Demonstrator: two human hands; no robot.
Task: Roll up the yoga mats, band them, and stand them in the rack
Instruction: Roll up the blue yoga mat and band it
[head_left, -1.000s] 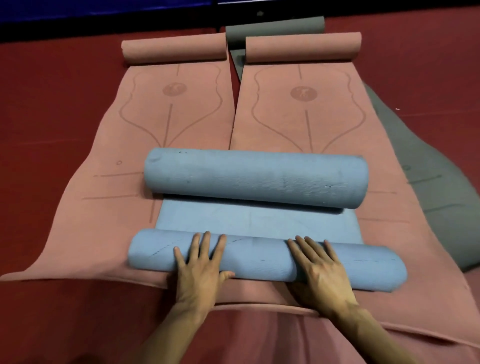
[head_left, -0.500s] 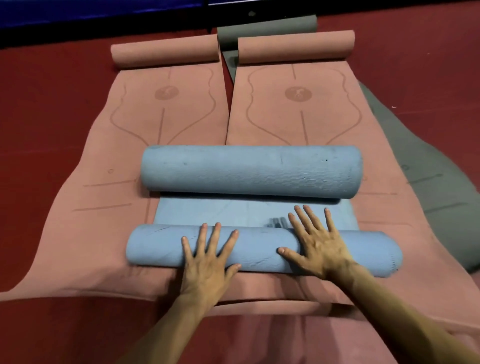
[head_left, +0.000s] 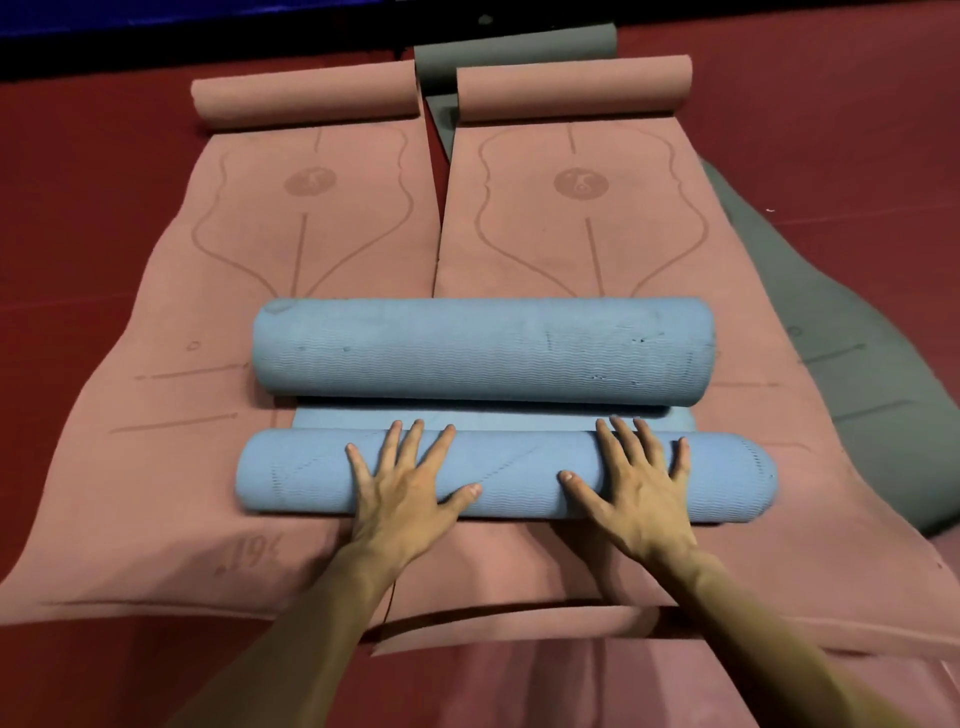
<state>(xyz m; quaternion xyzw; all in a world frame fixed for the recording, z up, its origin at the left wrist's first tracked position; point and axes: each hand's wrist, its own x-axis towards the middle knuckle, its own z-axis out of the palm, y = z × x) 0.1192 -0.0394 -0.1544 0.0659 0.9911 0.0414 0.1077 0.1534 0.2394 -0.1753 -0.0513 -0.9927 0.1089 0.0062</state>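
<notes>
Left hand (head_left: 402, 493) & right hand (head_left: 636, 493), grip flat-open, are pressing blue roll (head_left: 519, 462); approx. rolled, pink mats (head_left: 311, 249)/banding/racking not done.

Premises: an exercise studio or gym hall, judged on flooring and equipment. Landmark: the blue mat (head_left: 483, 353) in front of me, rolled from both ends. A red floor (head_left: 78, 218) extends on every side of it, smooth, with faint straight seams. Under it and beyond it lie a left pink mat (head_left: 249, 291) and a right pink mat (head_left: 649, 249), side by side. Each is printed with alignment lines and a round emblem, far ends rolled. To its right lies a grey mat (head_left: 841, 395). Far beyond it, a blue band (head_left: 156, 13) edges the floor; whether this is wall padding I cannot tell.
</notes>
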